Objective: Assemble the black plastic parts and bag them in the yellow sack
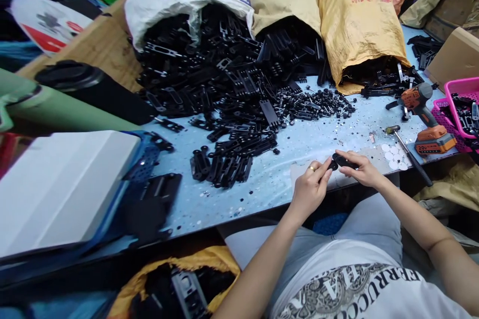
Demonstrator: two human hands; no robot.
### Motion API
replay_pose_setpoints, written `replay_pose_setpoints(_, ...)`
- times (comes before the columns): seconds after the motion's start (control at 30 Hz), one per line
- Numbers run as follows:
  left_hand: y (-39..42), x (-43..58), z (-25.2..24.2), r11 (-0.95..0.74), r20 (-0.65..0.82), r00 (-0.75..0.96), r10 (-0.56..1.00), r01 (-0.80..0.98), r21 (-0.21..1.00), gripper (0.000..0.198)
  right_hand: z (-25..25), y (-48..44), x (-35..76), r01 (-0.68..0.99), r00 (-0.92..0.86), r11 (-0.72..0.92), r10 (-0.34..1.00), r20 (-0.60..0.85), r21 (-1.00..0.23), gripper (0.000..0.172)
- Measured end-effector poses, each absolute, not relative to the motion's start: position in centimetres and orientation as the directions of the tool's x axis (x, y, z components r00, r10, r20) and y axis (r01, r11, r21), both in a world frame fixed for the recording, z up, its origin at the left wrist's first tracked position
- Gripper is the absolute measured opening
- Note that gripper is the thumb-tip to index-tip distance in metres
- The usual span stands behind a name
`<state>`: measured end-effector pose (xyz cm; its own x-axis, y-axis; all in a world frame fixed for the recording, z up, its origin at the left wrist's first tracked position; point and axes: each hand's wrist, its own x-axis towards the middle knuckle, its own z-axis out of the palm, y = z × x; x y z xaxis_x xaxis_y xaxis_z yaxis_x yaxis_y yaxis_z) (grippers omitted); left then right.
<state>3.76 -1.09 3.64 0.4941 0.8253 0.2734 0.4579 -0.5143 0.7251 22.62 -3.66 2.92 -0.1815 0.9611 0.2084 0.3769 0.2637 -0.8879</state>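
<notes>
Hands are meeting at the near edge of the pale blue worktable [262, 179] — the left hand [309, 190] is pinching a small round black cap [333, 165], the right hand [359, 168] is gripping a flat black plastic bracket [343, 161]. Keeping both pieces squarely aligned while pressing — probably — is making the fit clean.
</notes>
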Motion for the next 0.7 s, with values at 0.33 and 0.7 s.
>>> replay_pose_setpoints(0.33, -2.4, 5.4, 3.5, -0.479, 0.363, 0.321, 0.875, 0.463, 0.746, 0.036, 3.8, -3.1, 22.7, 0.510, -0.224, 0.452, 0.891, 0.395, -0.731, 0.049)
replay_pose_setpoints(0.7, -2.2, 6.5, 3.6, -0.505, 0.530, -0.006, 0.848, 0.293, 0.812, 0.032, 2.6, -3.9, 17.6, 0.461, 0.014, 0.447, 0.860, 0.510, -0.766, 0.046)
